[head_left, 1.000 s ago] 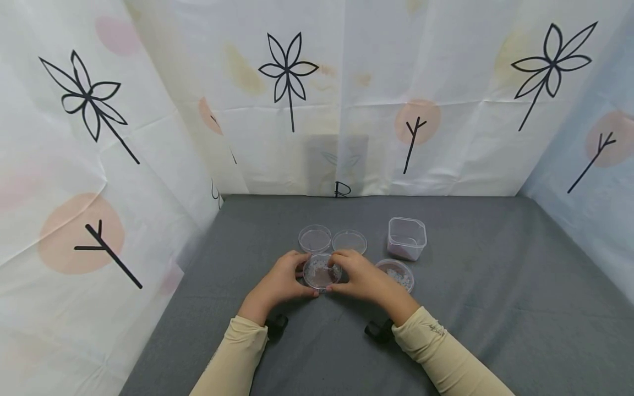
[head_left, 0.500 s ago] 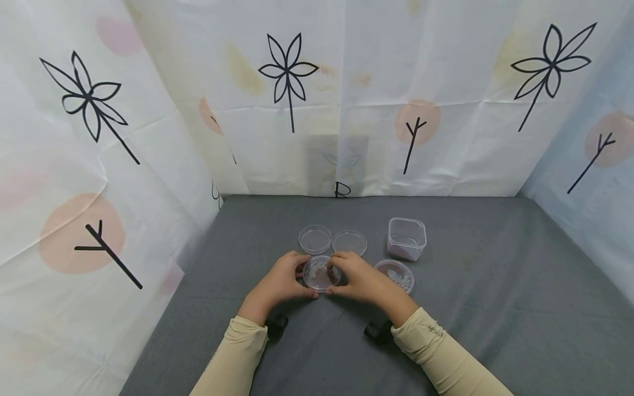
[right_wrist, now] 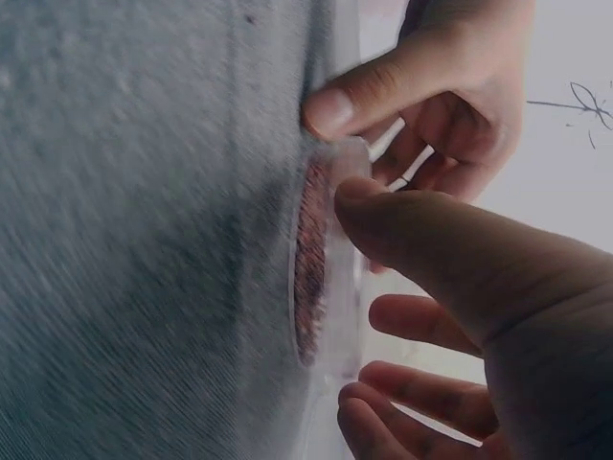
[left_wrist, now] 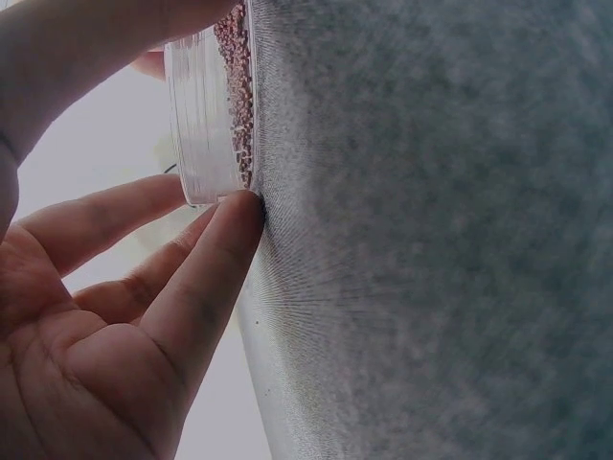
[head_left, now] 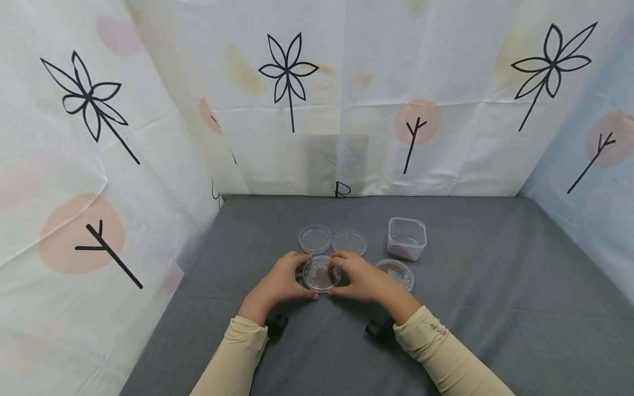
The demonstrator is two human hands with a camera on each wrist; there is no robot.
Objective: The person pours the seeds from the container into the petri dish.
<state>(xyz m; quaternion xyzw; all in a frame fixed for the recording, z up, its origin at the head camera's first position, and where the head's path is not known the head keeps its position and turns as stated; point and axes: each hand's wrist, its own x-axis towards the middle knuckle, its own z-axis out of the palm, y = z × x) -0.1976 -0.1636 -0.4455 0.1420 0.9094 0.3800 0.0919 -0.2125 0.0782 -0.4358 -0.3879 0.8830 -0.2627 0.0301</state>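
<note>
A clear round petri dish (head_left: 318, 275) sits on the grey cloth between both hands. Reddish-brown grains (left_wrist: 241, 105) lie along its bottom, and a clear upper wall, seemingly a lid, stands above them. My left hand (head_left: 281, 281) holds the dish's left side, its thumb low at the near rim by the cloth. From the right, my right hand (head_left: 364, 279) grips the same dish. In the right wrist view its thumb (right_wrist: 359, 201) touches the upper edge, with the fingers spread toward the far side. Some of the far fingertips are hidden in the head view.
Two clear round dishes or lids, one on the left (head_left: 315, 240) and one on the right (head_left: 349, 242), lie behind the hands. A clear square tub (head_left: 406, 237) with pinkish contents stands back right. Another petri dish (head_left: 398, 273) is partly behind the right wrist. A patterned curtain (head_left: 376, 110) hangs behind.
The top of the held petri dish has come down slightly and toward me since a second ago, both hands staying around it. Over the last half second almost nothing differs.
</note>
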